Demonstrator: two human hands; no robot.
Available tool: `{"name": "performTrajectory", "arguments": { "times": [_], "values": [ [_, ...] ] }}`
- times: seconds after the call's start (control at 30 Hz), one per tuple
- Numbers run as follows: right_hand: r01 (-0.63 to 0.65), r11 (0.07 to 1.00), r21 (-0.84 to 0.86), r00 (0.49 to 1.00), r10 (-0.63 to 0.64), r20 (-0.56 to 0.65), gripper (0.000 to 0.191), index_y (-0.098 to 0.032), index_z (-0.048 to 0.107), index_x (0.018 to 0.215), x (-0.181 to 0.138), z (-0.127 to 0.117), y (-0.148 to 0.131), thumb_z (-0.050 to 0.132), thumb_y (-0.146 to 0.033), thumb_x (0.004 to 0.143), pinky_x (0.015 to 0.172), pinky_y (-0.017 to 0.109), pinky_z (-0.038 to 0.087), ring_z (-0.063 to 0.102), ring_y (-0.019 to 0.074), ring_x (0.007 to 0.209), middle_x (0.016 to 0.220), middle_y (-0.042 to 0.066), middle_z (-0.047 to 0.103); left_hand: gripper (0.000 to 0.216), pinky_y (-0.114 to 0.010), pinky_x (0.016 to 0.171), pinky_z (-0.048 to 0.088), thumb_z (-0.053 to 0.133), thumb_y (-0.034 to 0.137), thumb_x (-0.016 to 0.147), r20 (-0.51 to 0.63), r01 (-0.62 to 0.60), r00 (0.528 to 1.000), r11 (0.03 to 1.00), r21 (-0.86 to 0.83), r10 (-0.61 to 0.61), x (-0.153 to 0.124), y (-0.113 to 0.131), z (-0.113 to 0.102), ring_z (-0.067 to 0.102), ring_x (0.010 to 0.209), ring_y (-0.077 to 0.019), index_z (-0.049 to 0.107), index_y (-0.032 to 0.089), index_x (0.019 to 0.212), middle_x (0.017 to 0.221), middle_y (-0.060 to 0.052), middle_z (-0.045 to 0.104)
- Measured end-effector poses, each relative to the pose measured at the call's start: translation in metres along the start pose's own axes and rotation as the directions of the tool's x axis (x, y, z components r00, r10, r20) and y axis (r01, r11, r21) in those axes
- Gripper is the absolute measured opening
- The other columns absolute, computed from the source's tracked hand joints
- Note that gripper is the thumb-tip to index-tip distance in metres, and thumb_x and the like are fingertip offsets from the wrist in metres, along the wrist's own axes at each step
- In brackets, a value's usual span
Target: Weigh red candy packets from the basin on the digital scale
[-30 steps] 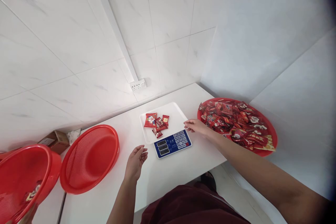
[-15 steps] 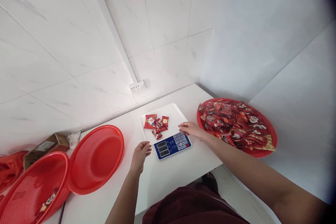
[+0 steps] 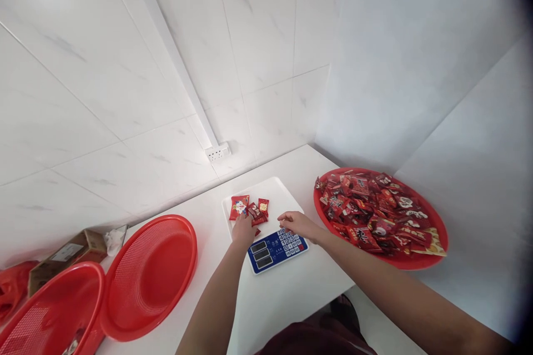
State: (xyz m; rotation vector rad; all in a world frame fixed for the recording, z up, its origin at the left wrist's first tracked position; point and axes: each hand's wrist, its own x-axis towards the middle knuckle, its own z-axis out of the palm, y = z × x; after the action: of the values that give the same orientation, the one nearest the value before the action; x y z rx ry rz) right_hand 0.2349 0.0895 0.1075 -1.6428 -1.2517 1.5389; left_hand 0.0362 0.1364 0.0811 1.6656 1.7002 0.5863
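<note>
Several small red snack packets lie together on the white pan of a digital scale. My left hand is at the near side of these packets, fingers stretched out over them and partly covering one; whether it touches them I cannot tell. Over the right side of the pan, just above the blue keypad, hovers my right hand. Its fingers are loosely curved, with nothing visible in them.
On the right, a red basket is heaped with red packets. To the left stand a red mesh basket and another red basket with a few packets. Behind them sit a cardboard box and red bags. A socket strip is on the wall.
My left hand has moved from the scale's left edge, rightward and forward onto the packets. My right hand stays by the keypad. The view has tipped up slightly.
</note>
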Motion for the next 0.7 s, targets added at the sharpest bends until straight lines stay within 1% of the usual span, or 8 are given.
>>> {"name": "performTrajectory", "arguments": {
  "times": [0.17, 0.27, 0.33, 0.4, 0.5, 0.57, 0.63, 0.7],
  "values": [
    [0.043, 0.995, -0.093, 0.999, -0.041, 0.026, 0.022, -0.013, 0.062, 0.096, 0.008, 0.007, 0.0, 0.051, -0.02, 0.078, 0.059, 0.022, 0.045, 0.062, 0.0126, 0.069, 0.09, 0.007, 0.068, 0.009, -0.036, 0.085, 0.037, 0.066, 0.016, 0.065, 0.057, -0.027, 0.998, 0.969, 0.247, 0.013, 0.001, 0.002, 0.005, 0.047, 0.106, -0.0271, 0.058, 0.018, 0.067, 0.099, -0.008, 0.057],
    [0.102, 0.972, -0.211, 0.995, -0.103, 0.003, 0.023, -0.014, 0.062, 0.097, 0.018, 0.012, 0.002, 0.048, -0.022, 0.079, 0.063, 0.024, 0.046, 0.063, 0.0142, 0.07, 0.089, 0.007, 0.068, 0.008, -0.031, 0.079, 0.039, 0.064, 0.024, 0.069, 0.061, -0.066, 0.997, 0.941, 0.332, 0.049, -0.008, 0.0, -0.007, 0.048, 0.103, -0.0236, 0.059, 0.019, 0.072, 0.099, -0.007, 0.057],
    [0.157, 0.924, -0.348, 0.985, -0.171, -0.01, 0.024, -0.014, 0.062, 0.097, 0.023, 0.019, 0.003, 0.047, -0.022, 0.08, 0.068, 0.026, 0.046, 0.063, 0.016, 0.075, 0.09, 0.007, 0.068, 0.009, -0.028, 0.077, 0.039, 0.061, 0.027, 0.071, 0.038, -0.077, 0.997, 0.926, 0.369, 0.068, -0.018, -0.006, -0.026, 0.048, 0.101, -0.0209, 0.059, 0.021, 0.077, 0.099, -0.005, 0.057],
    [0.202, 0.868, -0.455, 0.974, -0.225, 0.003, 0.024, -0.015, 0.062, 0.098, 0.028, 0.029, 0.003, 0.048, -0.023, 0.08, 0.073, 0.027, 0.044, 0.062, 0.0181, 0.083, 0.093, 0.008, 0.068, 0.008, -0.027, 0.077, 0.038, 0.057, 0.027, 0.074, -0.017, -0.055, 0.998, 0.915, 0.4, 0.067, -0.029, -0.017, -0.054, 0.049, 0.098, -0.0193, 0.058, 0.021, 0.08, 0.098, -0.004, 0.056],
    [0.249, 0.818, -0.519, 0.965, -0.256, 0.059, 0.024, -0.017, 0.063, 0.097, 0.03, 0.05, 0.001, 0.053, -0.026, 0.077, 0.076, 0.029, 0.042, 0.06, 0.0218, 0.092, 0.099, 0.009, 0.066, 0.008, -0.031, 0.076, 0.038, 0.05, 0.024, 0.078, -0.158, 0.074, 0.987, 0.897, 0.437, -0.005, -0.047, -0.046, -0.104, 0.049, 0.094, -0.0224, 0.056, 0.019, 0.079, 0.094, -0.007, 0.055],
    [0.266, 0.747, -0.609, 0.959, -0.272, 0.085, 0.023, -0.018, 0.062, 0.096, 0.031, 0.066, -0.001, 0.053, -0.029, 0.078, 0.074, 0.03, 0.041, 0.058, 0.024, 0.093, 0.101, 0.01, 0.064, 0.011, -0.035, 0.074, 0.039, 0.048, 0.025, 0.079, -0.248, 0.173, 0.966, 0.885, 0.432, -0.068, -0.06, -0.066, -0.132, 0.049, 0.094, -0.026, 0.056, 0.018, 0.08, 0.091, -0.009, 0.055],
    [0.262, 0.66, -0.704, 0.954, -0.287, 0.085, 0.023, -0.018, 0.061, 0.094, 0.032, 0.08, -0.003, 0.053, -0.033, 0.079, 0.073, 0.031, 0.039, 0.057, 0.0255, 0.095, 0.101, 0.011, 0.063, 0.018, -0.04, 0.078, 0.038, 0.048, 0.027, 0.078, -0.317, 0.232, 0.943, 0.884, 0.405, -0.102, -0.07, -0.084, -0.149, 0.046, 0.1, -0.0307, 0.056, 0.016, 0.09, 0.098, -0.013, 0.055],
    [0.249, 0.619, -0.744, 0.952, -0.297, 0.072, 0.022, -0.018, 0.06, 0.092, 0.034, 0.091, -0.003, 0.056, -0.032, 0.077, 0.075, 0.031, 0.038, 0.055, 0.0263, 0.096, 0.099, 0.013, 0.063, 0.028, -0.045, 0.086, 0.036, 0.049, 0.029, 0.078, -0.339, 0.229, 0.936, 0.903, 0.363, -0.101, -0.076, -0.093, -0.15, 0.041, 0.108, -0.0334, 0.055, 0.014, 0.1, 0.109, -0.015, 0.053]
  ]
}}
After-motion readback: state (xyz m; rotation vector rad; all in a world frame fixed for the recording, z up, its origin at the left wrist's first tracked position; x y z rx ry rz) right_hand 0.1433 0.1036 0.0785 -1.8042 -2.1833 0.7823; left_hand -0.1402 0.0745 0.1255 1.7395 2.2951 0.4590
